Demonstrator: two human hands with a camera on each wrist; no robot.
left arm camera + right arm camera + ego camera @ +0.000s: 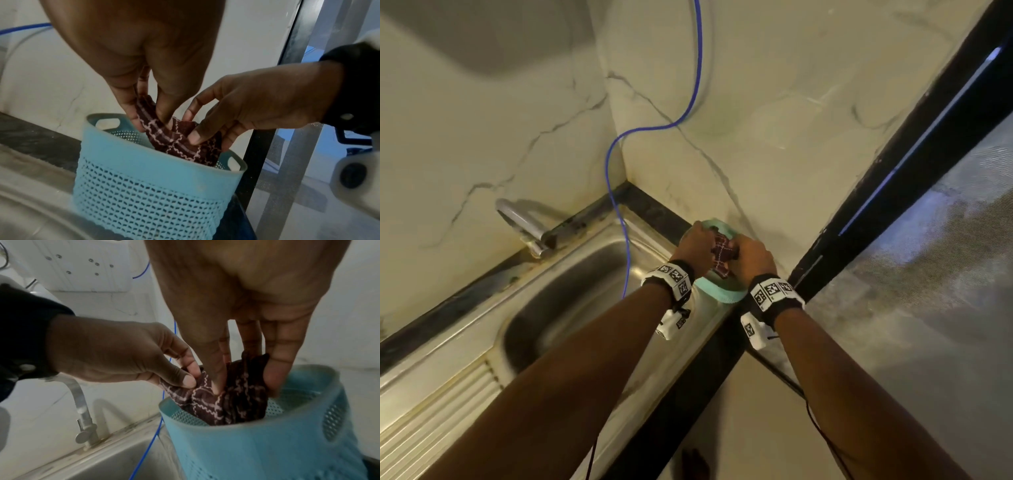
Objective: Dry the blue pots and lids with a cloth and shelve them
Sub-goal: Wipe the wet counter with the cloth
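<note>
A dark maroon cloth [722,257] with a pale zigzag check sticks out of the mouth of a light blue perforated basket [717,295]. The basket stands on the counter's right end, beside the sink. My left hand [695,245] pinches the cloth's left part between thumb and fingers [186,380]. My right hand [751,257] pinches its right part, with the thumb pressed into the folds [195,135]. In the wrist views the cloth [179,144] is bunched at the basket rim [127,155], and its lower part is hidden inside. No pot or lid shows in any view.
A steel sink [571,291] with a ribbed drainboard lies left of the basket, and a metal tap [524,222] stands at its back edge. A blue cable [619,212] hangs down the marble wall into the sink. A black-framed glass door [893,164] stands close on the right.
</note>
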